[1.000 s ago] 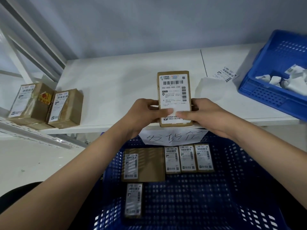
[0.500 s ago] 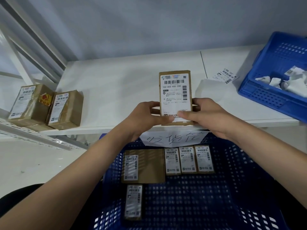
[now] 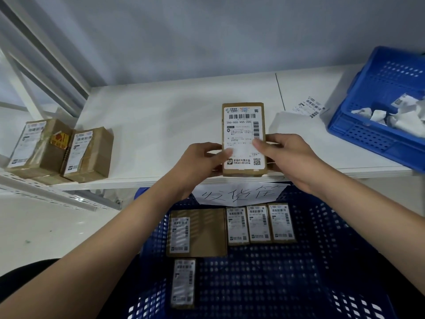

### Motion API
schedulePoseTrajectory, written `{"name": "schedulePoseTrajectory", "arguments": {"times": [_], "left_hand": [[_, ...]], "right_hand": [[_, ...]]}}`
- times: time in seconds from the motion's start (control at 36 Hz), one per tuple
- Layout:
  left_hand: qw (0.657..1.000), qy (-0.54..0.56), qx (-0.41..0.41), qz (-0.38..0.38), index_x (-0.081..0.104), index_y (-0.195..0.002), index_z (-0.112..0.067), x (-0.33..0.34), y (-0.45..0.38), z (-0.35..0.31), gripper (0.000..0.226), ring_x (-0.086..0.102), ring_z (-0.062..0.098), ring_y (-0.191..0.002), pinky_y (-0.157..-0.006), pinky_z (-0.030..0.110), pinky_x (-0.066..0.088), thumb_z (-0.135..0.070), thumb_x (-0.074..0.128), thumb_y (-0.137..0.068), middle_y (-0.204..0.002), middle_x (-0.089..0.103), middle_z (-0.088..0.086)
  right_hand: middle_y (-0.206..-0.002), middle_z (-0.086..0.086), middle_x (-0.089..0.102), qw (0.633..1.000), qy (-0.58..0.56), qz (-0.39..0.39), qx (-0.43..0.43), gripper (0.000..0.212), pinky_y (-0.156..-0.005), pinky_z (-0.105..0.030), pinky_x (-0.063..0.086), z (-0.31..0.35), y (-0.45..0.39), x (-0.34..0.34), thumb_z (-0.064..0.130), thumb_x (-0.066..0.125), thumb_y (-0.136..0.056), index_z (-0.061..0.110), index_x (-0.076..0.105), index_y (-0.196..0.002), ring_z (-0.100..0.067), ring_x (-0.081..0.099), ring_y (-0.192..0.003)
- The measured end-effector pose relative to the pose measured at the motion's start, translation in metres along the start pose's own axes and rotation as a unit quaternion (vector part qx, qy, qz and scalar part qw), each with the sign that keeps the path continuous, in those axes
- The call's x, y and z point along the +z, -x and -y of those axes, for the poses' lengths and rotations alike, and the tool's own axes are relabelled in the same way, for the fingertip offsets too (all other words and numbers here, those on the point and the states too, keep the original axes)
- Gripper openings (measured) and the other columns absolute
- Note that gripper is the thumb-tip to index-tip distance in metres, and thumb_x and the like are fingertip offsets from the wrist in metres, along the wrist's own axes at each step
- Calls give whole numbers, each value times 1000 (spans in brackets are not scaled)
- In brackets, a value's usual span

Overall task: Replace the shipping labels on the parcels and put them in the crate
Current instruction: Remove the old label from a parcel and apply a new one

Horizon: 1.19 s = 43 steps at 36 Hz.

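While hands grip parcel (image 3: 243, 139), crate (image 3: 322, 261) holds five.

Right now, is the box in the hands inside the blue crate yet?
Not yet. Both hands, left hand and right hand, hold the box over the table, above the crate.

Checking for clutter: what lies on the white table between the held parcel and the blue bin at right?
A loose shipping label and blank white backing sheet, head view.

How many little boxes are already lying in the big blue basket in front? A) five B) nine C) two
A: the blue crate holds five labelled parcels: one wide parcel, a row of three, and a lone one nearer the camera.
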<state>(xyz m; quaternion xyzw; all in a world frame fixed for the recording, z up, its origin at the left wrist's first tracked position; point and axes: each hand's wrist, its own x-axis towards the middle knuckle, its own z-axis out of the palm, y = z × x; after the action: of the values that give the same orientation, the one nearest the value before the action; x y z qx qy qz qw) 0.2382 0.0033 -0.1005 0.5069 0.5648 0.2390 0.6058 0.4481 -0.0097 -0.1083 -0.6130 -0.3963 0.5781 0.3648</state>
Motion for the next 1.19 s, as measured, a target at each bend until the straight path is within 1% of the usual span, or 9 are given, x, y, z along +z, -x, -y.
{"name": "schedulePoseTrajectory", "arguments": {"times": [0.14, 0.31, 0.47, 0.56, 0.67, 0.83, 0.94, 1.08, 1.19], "left_hand": [[998, 3, 28, -50, 64, -131, -8, -4, -3, 2, 48, 73, 17, -105, -96, 38, 59, -28, 79, -89, -113, 77, 1], [995, 46, 39, -78, 69, -114, -12, -5, 0, -1, 22, 76, 19, -98, -91, 37, 61, -12, 74, -93, -106, 79, 4], [994, 75, 29, -73, 63, -129, -2, -1, 5, -1, 37, 77, 20, -92, -82, 32, 63, -8, 72, -94, -105, 79, 9], [995, 79, 25, -58, 59, -137, -8, 2, 6, 0, 44, 77, 21, -93, -84, 37, 63, -7, 70, -95, -105, 79, 8], [996, 65, 24, -55, 57, -143, -13, 6, 7, 3, 52, 77, 20, -94, -84, 37, 63, -6, 72, -93, -109, 78, 8], [997, 36, 30, -56, 59, -143, -20, 9, 9, 8, 58, 74, 18, -104, -83, 41, 64, -6, 76, -89, -116, 76, 5], [997, 20, 31, -64, 58, -144, -22, 14, 9, 13, 59, 75, 18, -100, -84, 42, 64, -3, 74, -90, -121, 73, 5], [993, -7, 59, -104, 58, -143, -25, 22, 11, 19, 59, 74, 14, -104, -90, 44, 62, -5, 75, -90, -126, 72, 3], [990, 7, 61, -124, 59, -141, -26, 30, 14, 27, 58, 73, 14, -107, -92, 45, 61, -4, 76, -89, -122, 74, 0]], "right_hand": [[-106, -2, 77, 1000, -12, -2, -13, 35, -82, -28, 58, 3, 2, 1, 24, 71, -93, 13, 64, -126, -13, 74, -95], [-107, 3, 77, 1000, 1, -9, -27, 34, -87, -28, 57, 0, 3, 3, 25, 71, -93, 15, 66, -125, -9, 73, -98], [-107, 5, 76, 998, 39, -21, -49, 29, -102, -37, 53, -5, 0, 3, 31, 72, -92, 17, 72, -118, -10, 72, -102], [-100, 6, 77, 996, 65, -33, -57, 27, -98, -33, 55, -7, 0, 4, 32, 72, -92, 20, 73, -116, -7, 72, -95], [-94, 5, 76, 991, 99, -71, -60, 42, -89, -34, 58, -9, 0, 4, 38, 75, -88, 19, 68, -125, -8, 73, -87], [-95, 8, 76, 986, 122, -93, -65, 27, -86, -29, 57, -12, 1, 3, 39, 74, -89, 18, 75, -106, -6, 72, -88], [-90, 10, 77, 983, 137, -108, -64, 22, -77, -21, 55, -13, 1, 1, 37, 76, -87, 18, 78, -97, -4, 72, -84], [-96, 4, 76, 981, 135, -122, -68, 38, -79, -27, 57, -14, 1, 3, 36, 79, -85, 22, 70, -119, -6, 72, -86], [-96, 4, 76, 985, 113, -111, -61, 39, -82, -35, 60, -16, 1, 3, 38, 77, -86, 23, 68, -121, -7, 72, -87]]}}
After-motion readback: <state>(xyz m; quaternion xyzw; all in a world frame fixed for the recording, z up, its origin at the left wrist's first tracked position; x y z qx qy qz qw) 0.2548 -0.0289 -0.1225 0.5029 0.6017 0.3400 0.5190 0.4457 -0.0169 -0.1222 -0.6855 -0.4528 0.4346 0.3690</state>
